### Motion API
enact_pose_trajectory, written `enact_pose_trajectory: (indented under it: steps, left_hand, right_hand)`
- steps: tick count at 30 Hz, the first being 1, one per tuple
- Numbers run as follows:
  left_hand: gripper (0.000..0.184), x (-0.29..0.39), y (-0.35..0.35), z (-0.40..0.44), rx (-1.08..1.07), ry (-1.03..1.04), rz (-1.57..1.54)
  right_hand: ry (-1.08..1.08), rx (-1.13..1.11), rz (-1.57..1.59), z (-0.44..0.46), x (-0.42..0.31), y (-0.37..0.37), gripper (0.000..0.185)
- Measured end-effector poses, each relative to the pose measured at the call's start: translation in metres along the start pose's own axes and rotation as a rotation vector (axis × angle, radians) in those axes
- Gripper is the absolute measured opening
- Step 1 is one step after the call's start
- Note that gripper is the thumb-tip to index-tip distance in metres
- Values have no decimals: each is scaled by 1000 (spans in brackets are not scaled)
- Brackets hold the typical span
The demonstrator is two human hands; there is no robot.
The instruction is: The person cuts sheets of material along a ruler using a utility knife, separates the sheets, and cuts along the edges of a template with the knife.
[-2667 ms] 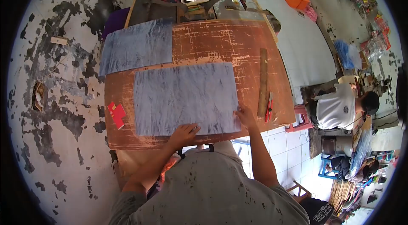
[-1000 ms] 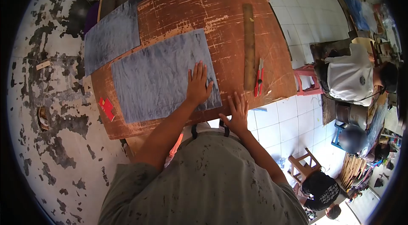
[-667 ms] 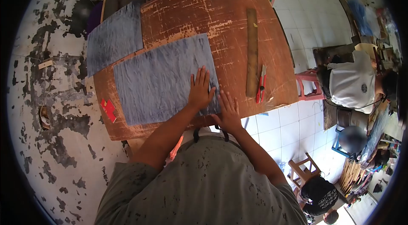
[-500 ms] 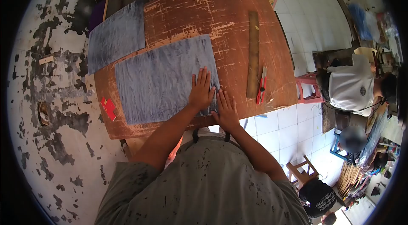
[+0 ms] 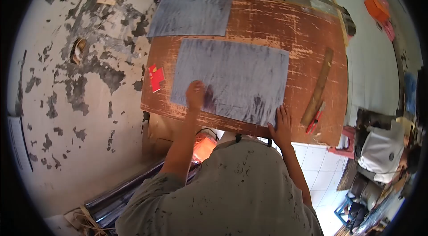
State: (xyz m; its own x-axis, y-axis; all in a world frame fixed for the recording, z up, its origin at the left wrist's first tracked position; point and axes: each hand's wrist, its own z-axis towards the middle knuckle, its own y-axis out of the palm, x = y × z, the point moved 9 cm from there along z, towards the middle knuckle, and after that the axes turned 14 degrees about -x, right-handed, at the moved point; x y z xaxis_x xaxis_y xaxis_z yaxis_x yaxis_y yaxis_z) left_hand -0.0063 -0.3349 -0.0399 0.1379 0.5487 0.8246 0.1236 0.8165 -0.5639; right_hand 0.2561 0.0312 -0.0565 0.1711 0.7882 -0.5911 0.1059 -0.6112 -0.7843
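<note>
A large grey-blue streaked sheet [image 5: 236, 75] lies flat on the worn reddish-brown table [image 5: 267, 22]. Over its lower left part is my left hand [image 5: 195, 95], slightly blurred, its fingers curled together; whether anything is inside them is hidden. My right hand [image 5: 281, 125] rests with fingers spread at the sheet's lower right corner, holding nothing. A second grey sheet [image 5: 191, 15] lies at the table's upper left. Left of the near sheet are red paper pieces [image 5: 156, 78].
On the right side of the table lie a long brown strip [image 5: 317, 86] and a red cutter [image 5: 315, 119]. Tools and materials sit beyond the far edge. A person in a white shirt [image 5: 381, 151] is at the right. An orange box [image 5: 376, 8] stands on the floor.
The view has turned, so the table appears farther right. My left hand has moved from the sheet's right side to its lower left and its fingers have curled. My right hand stays near the lower right corner.
</note>
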Motion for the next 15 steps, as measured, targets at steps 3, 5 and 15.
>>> enact_pose_trajectory:
  steps: [3, 5, 15]
  left_hand:
    - [21, -159, -107, 3, 117, -329, -86]
    - [35, -188, -169, 2, 97, -429, 351]
    - [70, -217, -211, 37, 234, -735, 684]
  right_hand:
    - [34, -13, -7, 0, -5, -7, 83]
    - [27, -11, -7, 4, -5, -5, 83]
    - [199, -7, 26, -2, -20, 0, 77]
